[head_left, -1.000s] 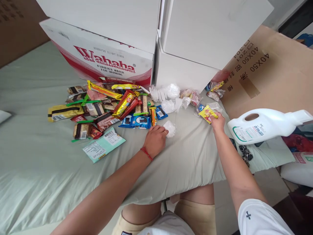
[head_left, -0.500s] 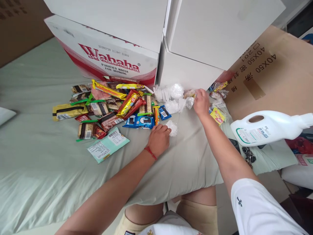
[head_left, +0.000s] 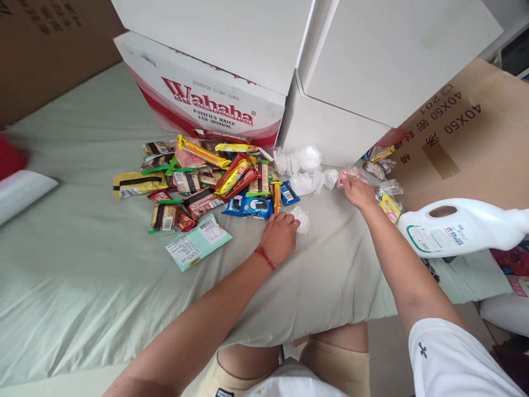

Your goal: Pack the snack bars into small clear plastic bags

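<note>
My right hand (head_left: 359, 192) has its fingertips closed on a small pinkish packet (head_left: 354, 175) in clear plastic, lying at the right end of a row of clear-wrapped white packets (head_left: 303, 182). Curled fingers on my left hand (head_left: 280, 234) touch a crumpled clear-wrapped white packet (head_left: 301, 219); the fingertips are partly hidden. Just beyond this hand lie a blue cookie packet (head_left: 252, 206), a small blue packet (head_left: 290, 193) and an orange stick packet (head_left: 276, 196). Further left is a heap of wrapped snack bars (head_left: 198, 203), with a pale green packet (head_left: 198, 241) in front.
A Wahaha carton (head_left: 206, 94) and white boxes (head_left: 355, 66) stand behind the snacks. On the right are a yellow packet (head_left: 389, 208), a white jug (head_left: 458, 227) lying on its side and a brown cardboard box (head_left: 450, 138). Green cloth (head_left: 82, 275) covers the surface.
My right hand has moved slightly right and nearer me, and the pinkish packet now lies past the white row's end. My left hand stays by its packet. The view has shifted.
</note>
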A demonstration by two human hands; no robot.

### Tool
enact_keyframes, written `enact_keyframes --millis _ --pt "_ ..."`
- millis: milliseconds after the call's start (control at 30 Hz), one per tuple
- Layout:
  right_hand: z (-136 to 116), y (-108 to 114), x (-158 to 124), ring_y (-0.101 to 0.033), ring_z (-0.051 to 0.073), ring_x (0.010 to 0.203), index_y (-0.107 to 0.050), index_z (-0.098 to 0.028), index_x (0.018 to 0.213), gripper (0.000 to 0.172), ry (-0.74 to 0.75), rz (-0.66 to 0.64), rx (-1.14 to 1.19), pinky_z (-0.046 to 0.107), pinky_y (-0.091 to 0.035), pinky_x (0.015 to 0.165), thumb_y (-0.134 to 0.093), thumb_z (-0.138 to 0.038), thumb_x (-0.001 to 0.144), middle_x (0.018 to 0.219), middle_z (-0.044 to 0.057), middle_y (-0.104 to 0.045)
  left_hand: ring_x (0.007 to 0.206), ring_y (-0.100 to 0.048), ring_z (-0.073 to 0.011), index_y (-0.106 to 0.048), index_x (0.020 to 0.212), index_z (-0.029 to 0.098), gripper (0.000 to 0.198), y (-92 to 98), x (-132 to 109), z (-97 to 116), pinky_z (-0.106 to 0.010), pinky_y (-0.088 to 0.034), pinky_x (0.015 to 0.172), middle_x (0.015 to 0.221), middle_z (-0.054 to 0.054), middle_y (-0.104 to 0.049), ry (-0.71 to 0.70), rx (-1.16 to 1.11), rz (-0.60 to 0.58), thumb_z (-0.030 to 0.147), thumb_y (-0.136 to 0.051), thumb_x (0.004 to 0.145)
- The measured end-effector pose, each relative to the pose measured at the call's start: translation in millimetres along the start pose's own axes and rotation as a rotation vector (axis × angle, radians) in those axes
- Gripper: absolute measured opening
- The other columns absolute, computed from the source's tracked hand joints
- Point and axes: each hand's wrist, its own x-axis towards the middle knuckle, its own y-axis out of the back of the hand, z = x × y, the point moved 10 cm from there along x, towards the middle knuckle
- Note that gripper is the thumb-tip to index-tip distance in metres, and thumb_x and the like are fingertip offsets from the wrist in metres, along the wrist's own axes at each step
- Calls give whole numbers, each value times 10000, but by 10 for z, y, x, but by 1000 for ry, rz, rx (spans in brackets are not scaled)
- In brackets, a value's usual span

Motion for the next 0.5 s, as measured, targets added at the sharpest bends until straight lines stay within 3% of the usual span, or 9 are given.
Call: enact_keyframes --millis 167,267,367,433,500 --pt "438 -143 -157 -586 320 1313 -566 -281 1467 522 -31 19 -90 490 -493 1084 -318 -436 1035 1624 20 -449 1008 -583 -277 -687 925 195 224 9 4 -4 -456 -436 929 939 -98 -673 3 -9 13 75 -499 904" --pt "496 -216 -152 -572 353 1316 -450 -223 1559 607 -31 35 -148 507 -482 1095 -456 -332 962 1682 69 -339 1026 -583 -273 -692 933 193 225 3 4 -12 -451 -432 941 957 -100 -676 9 -8 11 77 -501 906" --pt "367 -209 -266 -507 357 1394 -397 -159 1583 676 -14 135 -91 473 -499 1079 -494 -344 940 1706 140 -251 1040 -583 -270 -693 944 194 228 0 4 -19 -448 -432 961 976 -94 -684 12 -20 14 80 -500 908" --pt "194 -177 -445 -520 332 1388 -491 -158 1519 613 49 228 26 438 -518 1050 -488 -361 941 1673 154 -320 1042 -584 -267 -692 946 194 226 1 4 -21 -450 -432 974 989 -91 -690 10 -32 21 75 -504 903" --pt "56 -193 -653 -628 300 1245 -657 -188 1339 472 99 264 178 422 -537 1009 -461 -358 945 1511 147 -548 1040 -584 -271 -690 938 190 219 2 5 -16 -456 -436 972 980 -94 -689 3 -34 26 74 -509 896"
